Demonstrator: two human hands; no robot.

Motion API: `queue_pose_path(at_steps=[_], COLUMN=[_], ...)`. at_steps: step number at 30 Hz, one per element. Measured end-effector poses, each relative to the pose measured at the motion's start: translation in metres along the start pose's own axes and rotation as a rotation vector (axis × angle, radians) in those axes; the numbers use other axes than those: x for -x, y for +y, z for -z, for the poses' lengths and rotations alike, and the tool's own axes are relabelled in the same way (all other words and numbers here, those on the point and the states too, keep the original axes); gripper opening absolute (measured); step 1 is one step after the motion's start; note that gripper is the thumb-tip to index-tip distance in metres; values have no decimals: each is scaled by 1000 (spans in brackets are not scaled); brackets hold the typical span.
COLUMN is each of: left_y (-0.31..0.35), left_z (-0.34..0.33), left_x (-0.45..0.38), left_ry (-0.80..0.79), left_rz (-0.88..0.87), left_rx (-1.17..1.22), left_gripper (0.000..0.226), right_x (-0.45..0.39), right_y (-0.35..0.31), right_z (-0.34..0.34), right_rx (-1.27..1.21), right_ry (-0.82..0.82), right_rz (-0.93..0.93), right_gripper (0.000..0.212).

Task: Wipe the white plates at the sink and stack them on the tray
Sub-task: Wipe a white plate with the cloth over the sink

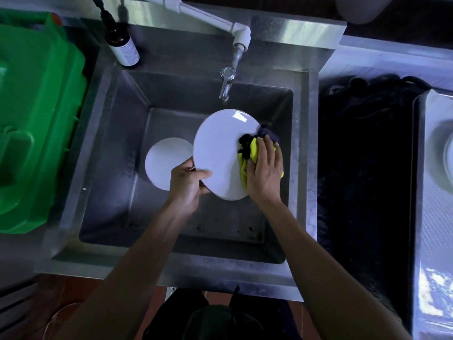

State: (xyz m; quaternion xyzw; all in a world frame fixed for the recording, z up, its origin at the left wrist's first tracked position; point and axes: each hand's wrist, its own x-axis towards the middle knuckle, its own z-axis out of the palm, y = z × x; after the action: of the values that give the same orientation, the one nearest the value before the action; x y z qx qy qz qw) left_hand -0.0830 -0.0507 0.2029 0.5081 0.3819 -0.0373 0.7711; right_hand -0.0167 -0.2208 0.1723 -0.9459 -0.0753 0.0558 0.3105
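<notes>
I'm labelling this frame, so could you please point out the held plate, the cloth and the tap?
Held plate (218, 153), head view, bare centre of its face.
Cloth (253, 149), head view, yellow fold.
Tap (226, 85), head view, metal spout.

Both forearms are bare, with no sleeves in view. The left hand and right hand wear no gloves, rings or watch. Dark clothing covers the body at the bottom edge.
</notes>
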Motion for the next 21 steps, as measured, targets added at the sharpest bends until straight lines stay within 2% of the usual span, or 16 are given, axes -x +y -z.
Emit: queue_pose_path(at_steps=[4,10,14,21], left_y=[-5,-4,-5,-12], left_z=[-2,-3,-1,0], left_x=[-4,-4,-3,-3], left_ry=[41,44,87,129], left_rz=[27,1,7,27], left_rx=[26,76,127,205], left_gripper=[32,36,38,36], right_x=[18,42,52,54], right_y=[-16,-40,-43,-25], right_z=[-11,-26,-31,-35], right_rx=[-76,-147,-132,-118], right_ry=[-67,-50,-43,64], right_rz=[8,88,88,-76], right_gripper=[54,49,53,54])
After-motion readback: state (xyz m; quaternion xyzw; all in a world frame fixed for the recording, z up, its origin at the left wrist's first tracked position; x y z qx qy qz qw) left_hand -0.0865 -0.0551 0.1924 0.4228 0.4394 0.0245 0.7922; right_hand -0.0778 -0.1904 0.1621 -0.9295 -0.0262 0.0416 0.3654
